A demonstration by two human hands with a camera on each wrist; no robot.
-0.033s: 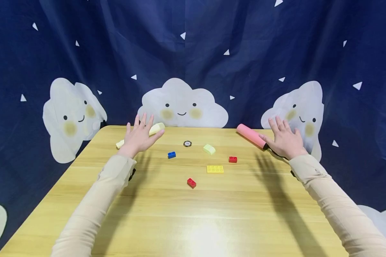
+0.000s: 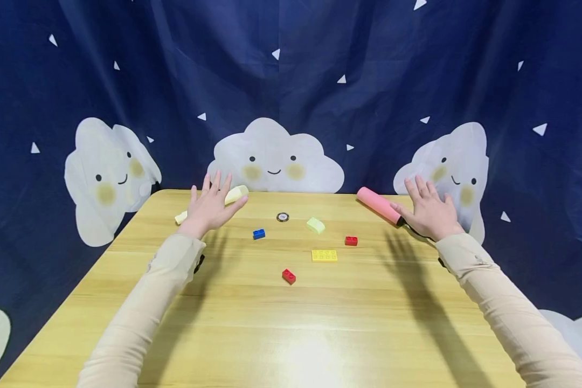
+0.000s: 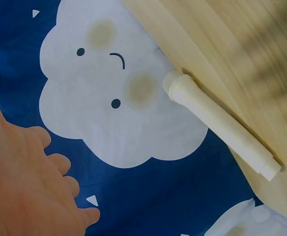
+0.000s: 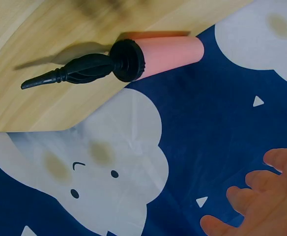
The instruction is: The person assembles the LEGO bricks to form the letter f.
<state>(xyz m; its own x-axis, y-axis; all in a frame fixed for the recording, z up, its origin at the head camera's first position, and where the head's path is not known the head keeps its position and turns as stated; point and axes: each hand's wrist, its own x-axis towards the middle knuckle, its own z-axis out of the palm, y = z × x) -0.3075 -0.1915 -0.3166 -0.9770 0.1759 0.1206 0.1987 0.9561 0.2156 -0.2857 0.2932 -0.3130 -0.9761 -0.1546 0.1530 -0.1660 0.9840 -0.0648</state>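
A person's left hand [image 3: 30,172], fingers spread, reaches in at lower left before a navy cloth [image 3: 173,196] printed with a white cloud [image 3: 119,83] bearing eyes, a mouth and blushed cheeks. A cream tube [image 3: 222,123], flared and rounded at one end, narrower at the other, lies along the edge of a wood-grain table [image 3: 222,49], apart from the fingertips. A blurred shadow [image 3: 276,54] darkens the wood.

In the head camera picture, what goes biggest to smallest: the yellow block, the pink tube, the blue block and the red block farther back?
1. Pink tube
2. Yellow block
Then the blue block and the red block farther back: these look about alike, so no ranking.
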